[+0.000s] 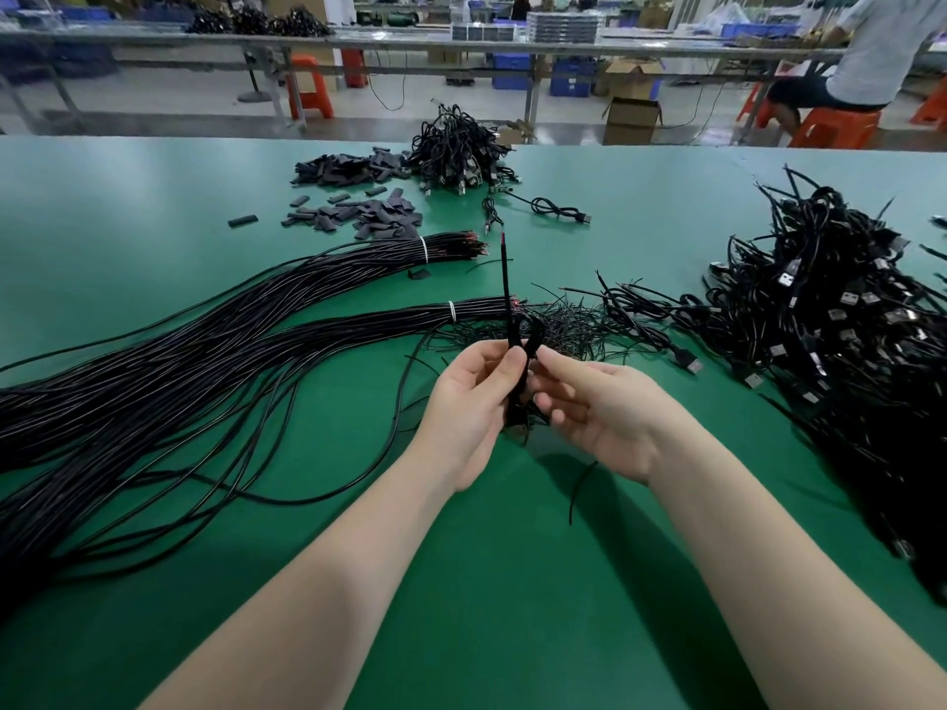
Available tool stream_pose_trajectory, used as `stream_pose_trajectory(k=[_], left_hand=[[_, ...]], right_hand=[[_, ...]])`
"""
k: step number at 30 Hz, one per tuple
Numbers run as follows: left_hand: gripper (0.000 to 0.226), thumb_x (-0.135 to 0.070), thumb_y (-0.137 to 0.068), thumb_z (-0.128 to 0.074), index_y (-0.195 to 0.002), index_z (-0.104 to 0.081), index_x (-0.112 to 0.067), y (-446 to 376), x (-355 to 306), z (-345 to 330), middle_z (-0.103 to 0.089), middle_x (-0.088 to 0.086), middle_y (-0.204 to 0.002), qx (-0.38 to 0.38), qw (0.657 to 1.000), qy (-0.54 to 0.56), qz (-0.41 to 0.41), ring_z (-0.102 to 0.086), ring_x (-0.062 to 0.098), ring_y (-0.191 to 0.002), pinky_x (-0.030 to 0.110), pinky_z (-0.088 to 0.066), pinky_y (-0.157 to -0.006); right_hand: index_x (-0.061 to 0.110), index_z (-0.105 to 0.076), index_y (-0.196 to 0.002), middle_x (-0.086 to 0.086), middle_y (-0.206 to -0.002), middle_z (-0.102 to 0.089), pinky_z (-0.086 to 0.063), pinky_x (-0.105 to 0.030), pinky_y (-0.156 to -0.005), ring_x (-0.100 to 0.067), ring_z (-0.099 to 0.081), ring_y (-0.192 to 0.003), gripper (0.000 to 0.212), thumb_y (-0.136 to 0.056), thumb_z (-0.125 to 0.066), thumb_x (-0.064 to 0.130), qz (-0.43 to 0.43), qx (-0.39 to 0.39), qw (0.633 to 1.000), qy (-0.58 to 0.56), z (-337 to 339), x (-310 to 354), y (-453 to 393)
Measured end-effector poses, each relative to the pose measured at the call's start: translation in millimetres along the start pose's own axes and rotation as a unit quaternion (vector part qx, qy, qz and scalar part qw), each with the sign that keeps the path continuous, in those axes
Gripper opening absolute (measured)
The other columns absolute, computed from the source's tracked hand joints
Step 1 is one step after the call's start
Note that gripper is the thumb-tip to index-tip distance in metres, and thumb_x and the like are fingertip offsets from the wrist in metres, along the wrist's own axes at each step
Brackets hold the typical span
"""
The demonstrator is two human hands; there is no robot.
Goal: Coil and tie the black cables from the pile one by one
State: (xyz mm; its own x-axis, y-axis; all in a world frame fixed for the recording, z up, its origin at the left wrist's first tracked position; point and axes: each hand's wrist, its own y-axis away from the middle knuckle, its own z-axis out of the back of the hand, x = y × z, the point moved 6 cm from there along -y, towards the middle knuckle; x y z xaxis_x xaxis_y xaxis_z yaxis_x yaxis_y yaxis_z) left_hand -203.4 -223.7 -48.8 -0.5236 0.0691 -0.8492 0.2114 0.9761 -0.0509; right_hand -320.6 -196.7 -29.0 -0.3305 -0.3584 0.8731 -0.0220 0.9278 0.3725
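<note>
A black cable (516, 386) is held upright between both hands
It is gripped by the left hand (469, 402) and pinched by the right hand (594, 407) above the green table (487, 581); no writing is legible

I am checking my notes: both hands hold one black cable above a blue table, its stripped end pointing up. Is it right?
Almost. The table is green, not blue, as the head view shows. The left hand and right hand do hold one black cable, stripped end up.

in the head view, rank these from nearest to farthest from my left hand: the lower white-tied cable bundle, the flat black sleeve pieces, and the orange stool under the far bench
1. Lower white-tied cable bundle, just beyond the left hand.
2. Flat black sleeve pieces, farther back on the table.
3. Orange stool, on the floor beyond.
</note>
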Motion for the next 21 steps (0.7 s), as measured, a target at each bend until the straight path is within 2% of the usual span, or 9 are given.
stream_pose_trajectory(k=[3, 5, 7, 9, 10, 12, 14, 17, 21], left_hand=[[0.008, -0.019, -0.081, -0.065, -0.078, -0.072, -0.021, 1, 0, 0, -0.07, -0.002, -0.08, -0.005, 1.0, -0.003, 0.001, -0.065, 0.012, -0.076, 0.023, -0.054, -0.07], [0.012, -0.019, -0.089, -0.063, -0.081, -0.071, -0.019, 2, 1, 1, -0.069, 0.0, -0.08, -0.023, 0.999, -0.024, 0.009, -0.065, 0.013, -0.075, 0.024, -0.054, -0.067], [0.013, -0.023, -0.093, -0.062, -0.085, -0.07, -0.016, 2, 1, 3, -0.066, 0.003, -0.078, -0.043, 0.998, -0.041, 0.022, -0.062, 0.014, -0.069, 0.025, -0.052, -0.058], [0.013, -0.028, -0.09, -0.065, -0.084, -0.071, -0.018, 4, 2, 3, -0.063, 0.003, -0.074, -0.048, 0.997, -0.047, 0.043, -0.059, 0.015, -0.064, 0.028, -0.049, -0.054], [0.013, -0.028, -0.09, -0.065, -0.082, -0.073, -0.022, 4, 2, 3, -0.064, 0.003, -0.073, -0.05, 0.996, -0.054, 0.052, -0.06, 0.015, -0.061, 0.028, -0.048, -0.053], [0.017, -0.025, -0.093, -0.063, -0.082, -0.075, -0.024, 3, 4, 4, -0.066, 0.006, -0.074, -0.051, 0.994, -0.073, 0.057, -0.061, 0.016, -0.06, 0.028, -0.05, -0.054], [0.02, -0.028, -0.095, -0.061, -0.092, -0.073, -0.013, 2, 5, 2, -0.068, 0.012, -0.081, -0.041, 0.995, -0.072, 0.051, -0.064, 0.02, -0.069, 0.031, -0.055, -0.061], [0.045, -0.045, -0.08, -0.066, -0.1, -0.068, -0.005, 3, 6, 2, -0.07, 0.013, -0.09, -0.034, 0.996, -0.067, 0.051, -0.068, 0.024, -0.084, 0.034, -0.056, -0.074], [0.054, -0.047, -0.073, -0.068, -0.107, -0.066, -0.005, 3, 5, 2, -0.068, 0.022, -0.11, -0.016, 0.995, -0.075, 0.065, -0.066, 0.03, -0.101, 0.044, -0.053, -0.095]], right_hand=[[0.008, -0.07, -0.078, 0.0, -0.066, -0.069, -0.051, -0.016, -0.055, -0.009, -0.06, -0.059, 0.009, -0.086, -0.069, 0.012, 0.07, -0.007, 0.997, -0.013, -2, 8, 0], [0.013, -0.071, -0.076, 0.005, -0.065, -0.069, -0.05, -0.015, -0.06, -0.007, -0.061, -0.06, 0.011, -0.086, -0.07, 0.011, 0.218, -0.065, 0.965, 0.13, -4, 21, 6], [0.015, -0.07, -0.077, 0.007, -0.071, -0.07, -0.047, -0.013, -0.067, -0.007, -0.063, -0.068, 0.011, -0.086, -0.068, 0.01, 0.414, -0.158, 0.819, 0.364, -13, 33, 22], [0.006, -0.069, -0.081, -0.005, -0.08, -0.07, -0.05, -0.026, -0.07, -0.023, -0.066, -0.076, 0.006, -0.085, -0.065, 0.005, 0.55, -0.178, 0.654, 0.488, -27, 29, 37], [0.001, -0.069, -0.081, -0.01, -0.082, -0.069, -0.053, -0.032, -0.067, -0.03, -0.066, -0.075, 0.005, -0.083, -0.065, 0.003, 0.585, -0.173, 0.603, 0.514, -29, 25, 40], [-0.001, -0.071, -0.084, -0.013, -0.084, -0.069, -0.056, -0.034, -0.064, -0.032, -0.066, -0.074, 0.007, -0.081, -0.065, 0.002, 0.613, -0.17, 0.556, 0.534, -28, 20, 42], [-0.001, -0.071, -0.089, -0.012, -0.085, -0.068, -0.054, -0.032, -0.064, -0.03, -0.064, -0.075, 0.017, -0.085, -0.058, 0.008, 0.599, -0.165, 0.565, 0.543, -24, 21, 40], [0.004, -0.072, -0.096, -0.002, -0.088, -0.063, -0.051, -0.031, -0.068, -0.017, -0.058, -0.081, 0.032, -0.092, -0.046, 0.022, 0.522, -0.112, 0.677, 0.507, -20, 22, 28], [0.005, -0.075, -0.093, -0.007, -0.088, -0.066, -0.046, -0.02, -0.072, -0.018, -0.058, -0.079, 0.014, -0.087, -0.063, 0.001, 0.552, -0.127, 0.69, 0.451, -18, 24, 28]])
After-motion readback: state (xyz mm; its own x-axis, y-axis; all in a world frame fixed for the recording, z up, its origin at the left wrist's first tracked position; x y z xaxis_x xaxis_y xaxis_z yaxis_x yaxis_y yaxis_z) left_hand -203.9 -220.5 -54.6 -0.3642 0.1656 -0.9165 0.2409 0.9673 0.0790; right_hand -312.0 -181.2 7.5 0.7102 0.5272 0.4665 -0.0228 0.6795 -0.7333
